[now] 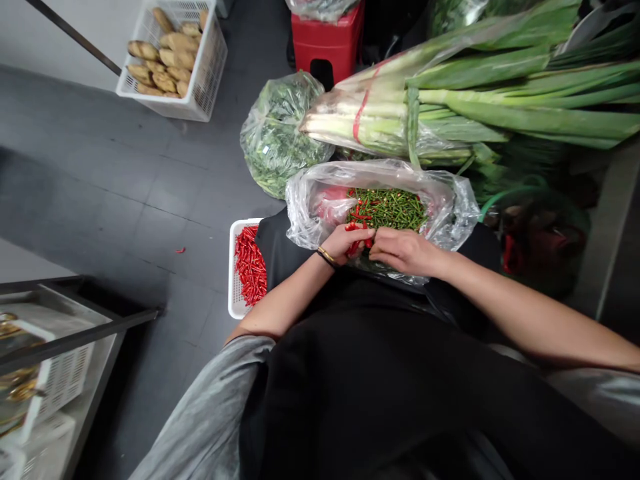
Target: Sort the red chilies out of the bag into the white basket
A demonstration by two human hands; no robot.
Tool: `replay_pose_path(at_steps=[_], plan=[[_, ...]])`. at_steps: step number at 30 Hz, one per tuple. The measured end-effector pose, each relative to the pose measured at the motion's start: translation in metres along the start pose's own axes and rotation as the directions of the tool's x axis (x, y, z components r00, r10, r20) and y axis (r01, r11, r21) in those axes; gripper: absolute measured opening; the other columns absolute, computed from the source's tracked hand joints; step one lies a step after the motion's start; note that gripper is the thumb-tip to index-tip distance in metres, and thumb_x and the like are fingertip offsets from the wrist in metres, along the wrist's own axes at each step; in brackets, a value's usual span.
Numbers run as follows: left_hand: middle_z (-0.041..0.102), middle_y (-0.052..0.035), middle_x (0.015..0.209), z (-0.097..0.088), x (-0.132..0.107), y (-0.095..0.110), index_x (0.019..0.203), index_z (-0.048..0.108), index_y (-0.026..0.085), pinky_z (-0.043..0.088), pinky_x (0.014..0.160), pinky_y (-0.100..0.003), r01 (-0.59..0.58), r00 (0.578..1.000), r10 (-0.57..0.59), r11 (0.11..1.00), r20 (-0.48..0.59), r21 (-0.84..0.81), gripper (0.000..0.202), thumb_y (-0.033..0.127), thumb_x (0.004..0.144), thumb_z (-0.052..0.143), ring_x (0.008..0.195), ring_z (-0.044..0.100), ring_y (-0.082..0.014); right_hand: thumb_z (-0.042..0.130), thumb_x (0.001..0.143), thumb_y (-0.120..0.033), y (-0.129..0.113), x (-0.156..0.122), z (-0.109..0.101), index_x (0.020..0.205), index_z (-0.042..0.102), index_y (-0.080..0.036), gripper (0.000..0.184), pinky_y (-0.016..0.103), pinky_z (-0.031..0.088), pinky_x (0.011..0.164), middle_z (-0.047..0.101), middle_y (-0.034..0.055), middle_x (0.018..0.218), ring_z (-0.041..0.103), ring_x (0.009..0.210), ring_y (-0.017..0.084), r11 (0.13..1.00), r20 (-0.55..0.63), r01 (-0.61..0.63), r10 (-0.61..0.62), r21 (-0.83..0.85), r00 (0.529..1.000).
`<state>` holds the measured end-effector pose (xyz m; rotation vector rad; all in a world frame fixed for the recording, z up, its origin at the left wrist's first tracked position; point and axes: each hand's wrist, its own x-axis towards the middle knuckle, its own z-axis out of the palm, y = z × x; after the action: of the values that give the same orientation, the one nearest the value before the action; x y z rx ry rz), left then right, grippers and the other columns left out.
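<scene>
My left hand (341, 243) is closed around a few red chilies (354, 249), which poke out between the fingers. Touching its fingertips, my right hand (406, 251) is pinched shut; whatever it grips is hidden by the fingers. Both hands are over the near edge of a clear plastic bag (300, 207) on my lap. Inside the bag lies a heap of thin green stems (397, 210), with some red chilies (361, 215) at its left side. Left of my lap, a white basket (233, 293) holds many loose red chilies (250, 267).
Bagged leafy greens (283, 133) and long leeks (370, 113) lie beyond the bag, near a red container (325, 40). A crate (203, 87) of brown roots stands at upper left. One chili (181, 251) lies on the floor; a metal rack (100, 333) is lower left.
</scene>
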<state>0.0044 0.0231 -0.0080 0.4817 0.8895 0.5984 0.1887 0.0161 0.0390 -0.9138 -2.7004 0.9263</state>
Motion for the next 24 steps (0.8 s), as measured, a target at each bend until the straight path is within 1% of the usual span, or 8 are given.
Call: replay_pose_path(at_steps=[2, 4, 7, 10, 12, 15, 18, 24], plan=[[0.044, 0.0049, 0.041, -0.004, -0.003, 0.001, 0.057, 0.049, 0.016, 0.016, 0.035, -0.021, 0.025, 1.0, -0.025, 0.999, -0.007, -0.034, 0.036, 0.032, 0.058, 0.081, 0.033, 0.033, -0.0042, 0.04, 0.099, -0.043, 0.007, 0.007, -0.003, 0.09, 0.071, -0.02, 0.04, 0.028, 0.046, 0.071, 0.064, 0.0075, 0.09, 0.061, 0.079, 0.017, 1.0, 0.105, -0.02, 0.017, 0.02, 0.994], [0.048, 0.0045, 0.045, -0.009, -0.005, 0.004, 0.06, 0.049, 0.016, 0.016, 0.034, -0.019, 0.02, 0.999, -0.023, 0.995, -0.023, -0.1, 0.031, 0.028, 0.056, 0.078, 0.035, 0.037, -0.0049, 0.043, 0.097, -0.049, 0.022, 0.022, -0.006, 0.095, 0.072, -0.019, 0.042, 0.031, 0.045, 0.071, 0.064, 0.0097, 0.095, 0.062, 0.081, 0.02, 0.97, 0.143, -0.201, 0.221, -0.139, 0.965], [0.058, 0.0012, 0.056, -0.013, -0.005, 0.007, 0.067, 0.053, 0.015, 0.021, 0.035, -0.017, 0.015, 0.999, -0.022, 0.989, -0.042, -0.15, 0.025, 0.024, 0.055, 0.073, 0.045, 0.051, -0.0084, 0.046, 0.095, -0.049, 0.046, 0.052, -0.004, 0.11, 0.071, -0.017, 0.043, 0.035, 0.045, 0.072, 0.063, 0.0161, 0.111, 0.064, 0.088, 0.026, 0.803, 0.094, -0.442, 0.515, -0.399, 0.852], [0.065, -0.0014, 0.067, -0.014, -0.004, 0.008, 0.08, 0.058, 0.014, 0.027, 0.038, -0.017, 0.036, 0.994, -0.051, 0.989, -0.101, -0.14, 0.03, 0.02, 0.056, 0.074, 0.054, 0.059, -0.0111, 0.053, 0.092, -0.036, 0.06, 0.072, 0.001, 0.111, 0.072, -0.017, 0.033, 0.033, 0.044, 0.07, 0.063, 0.0168, 0.113, 0.064, 0.091, 0.027, 0.76, 0.195, -0.441, 0.581, -0.477, 0.79], [0.062, 0.0008, 0.063, -0.013, -0.003, 0.007, 0.079, 0.057, 0.014, 0.026, 0.038, -0.016, 0.042, 0.99, -0.059, 0.991, -0.13, -0.13, 0.031, 0.022, 0.058, 0.078, 0.048, 0.054, -0.008, 0.056, 0.089, -0.032, 0.061, 0.07, -0.001, 0.107, 0.073, -0.019, 0.028, 0.032, 0.043, 0.069, 0.065, 0.014, 0.109, 0.064, 0.091, 0.026, 0.768, 0.207, -0.433, 0.574, -0.472, 0.792], [0.053, 0.0047, 0.054, -0.007, 0.0, 0.003, 0.071, 0.054, 0.014, 0.021, 0.037, -0.017, 0.033, 0.988, -0.046, 0.996, -0.149, -0.088, 0.036, 0.029, 0.058, 0.084, 0.041, 0.042, -0.0036, 0.056, 0.089, -0.039, 0.048, 0.048, -0.01, 0.107, 0.073, -0.026, 0.028, 0.031, 0.043, 0.069, 0.064, 0.0091, 0.112, 0.063, 0.089, 0.023, 0.79, 0.13, -0.43, 0.528, -0.436, 0.839], [0.052, 0.0056, 0.053, 0.003, 0.005, 0.001, 0.074, 0.056, 0.014, 0.023, 0.038, -0.017, -0.015, 0.985, 0.005, 0.998, -0.172, -0.058, 0.038, 0.033, 0.059, 0.085, 0.041, 0.042, -0.0035, 0.049, 0.094, -0.04, 0.029, 0.023, -0.011, 0.111, 0.07, -0.024, 0.032, 0.03, 0.041, 0.065, 0.064, 0.0092, 0.115, 0.063, 0.084, 0.021, 0.827, 0.073, -0.39, 0.454, -0.405, 0.888], [0.058, 0.0034, 0.056, 0.007, 0.003, 0.003, 0.071, 0.054, 0.014, 0.028, 0.039, -0.018, -0.117, 0.96, 0.093, 0.99, -0.266, -0.074, 0.036, 0.034, 0.063, 0.083, 0.043, 0.046, -0.0045, 0.041, 0.098, -0.043, 0.019, 0.004, 0.013, 0.085, 0.066, -0.018, 0.037, 0.028, 0.04, 0.064, 0.067, 0.0069, 0.079, 0.062, 0.073, 0.019, 0.905, -0.045, -0.412, 0.409, -0.105, 0.911]])
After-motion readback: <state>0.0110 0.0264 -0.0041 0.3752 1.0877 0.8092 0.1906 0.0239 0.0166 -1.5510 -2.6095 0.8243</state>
